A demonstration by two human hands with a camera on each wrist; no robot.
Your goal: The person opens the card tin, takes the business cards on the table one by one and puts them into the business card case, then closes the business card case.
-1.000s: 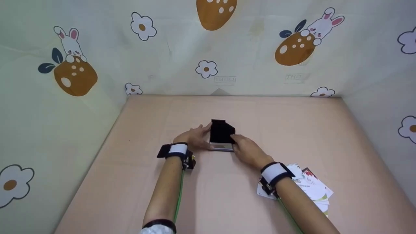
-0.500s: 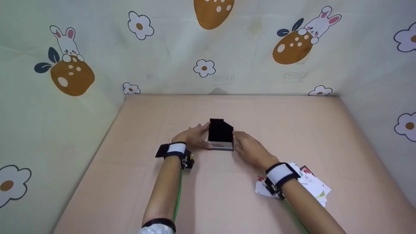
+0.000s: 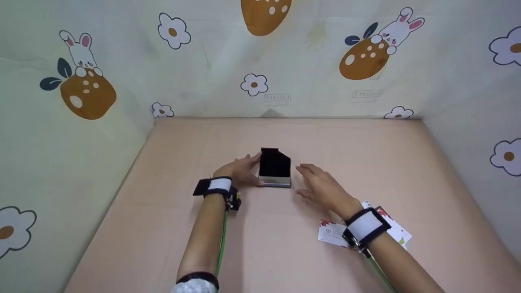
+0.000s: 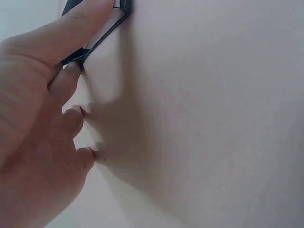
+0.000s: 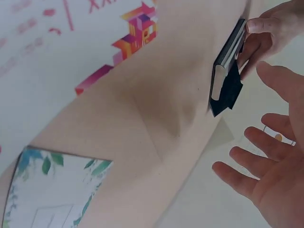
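A small card case [image 3: 275, 163] stands on the table in the head view, black on its upper part with a silvery strip along the front. My left hand [image 3: 240, 171] holds its left side between thumb and forefinger. In the left wrist view the thumb of that hand [image 4: 38, 109] covers part of the case [image 4: 105, 29]. Just right of the case, my right hand [image 3: 324, 189] hovers apart from it. Its fingers are spread and hold nothing, as the right wrist view of this hand [image 5: 278, 166] confirms.
Several printed cards [image 3: 398, 232] lie in a loose pile, partly under my right wrist. One card [image 3: 331, 232] sticks out to the left. Close up in the right wrist view are a card with leaf print [image 5: 57, 187] and a blurred white card [image 5: 52, 52]. Patterned walls enclose the table [image 3: 211, 138].
My right hand has let go of the case's right side and drawn away to the right, its fingers spreading. The left hand has kept its hold on the case.
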